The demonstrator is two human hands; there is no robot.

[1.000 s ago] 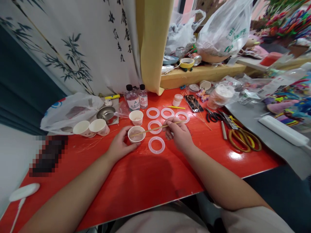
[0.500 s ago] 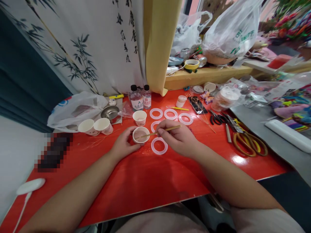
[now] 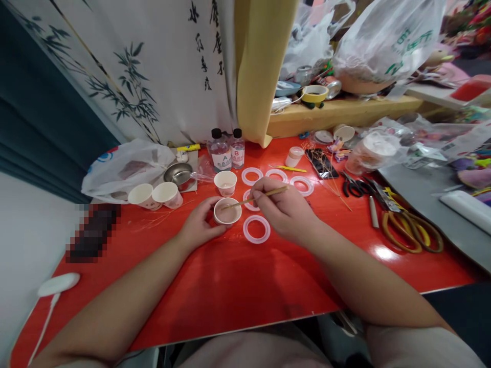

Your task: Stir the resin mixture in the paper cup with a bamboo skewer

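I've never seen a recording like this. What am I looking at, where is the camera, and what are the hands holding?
There is no machine here. The picture comes from a camera worn on a person's head, looking forward and down, so the arms reaching in from the bottom are that person's own. The left hand steadies a paper cup holding a pinkish liquid. The right hand pinches a thin bamboo stick, its tip reaching over the cup. On the red table lie pale ring moulds, another paper cup, a bottle labelled A, a bottle labelled B and black-handled scissors.
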